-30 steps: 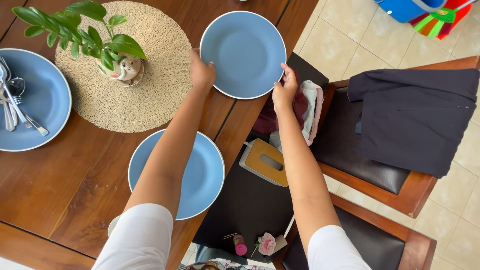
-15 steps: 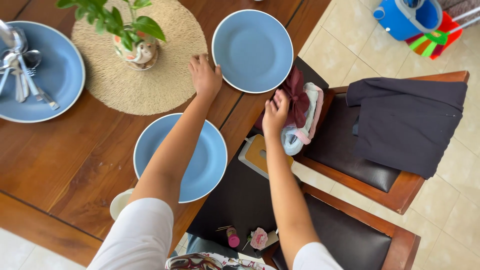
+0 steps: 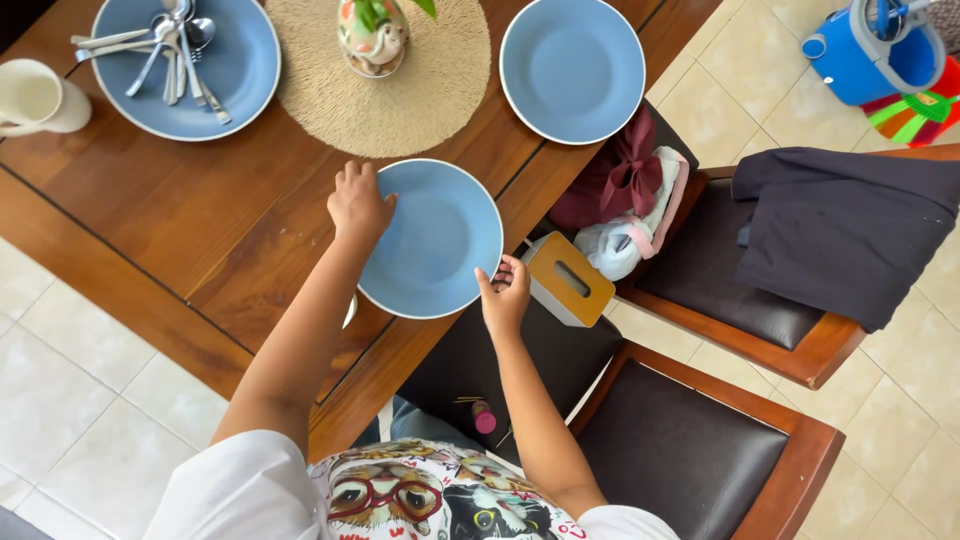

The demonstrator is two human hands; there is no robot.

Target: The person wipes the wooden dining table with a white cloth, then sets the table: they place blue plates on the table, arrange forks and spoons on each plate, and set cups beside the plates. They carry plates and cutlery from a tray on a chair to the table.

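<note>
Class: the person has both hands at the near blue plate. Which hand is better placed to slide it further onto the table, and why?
Probably the left hand: it lies over the near blue plate's rim above the table. The right hand only touches the overhanging edge.

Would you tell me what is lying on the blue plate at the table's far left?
Several metal spoons and forks lie piled on that blue plate. Whatever sits beneath the pile is covered.
</note>
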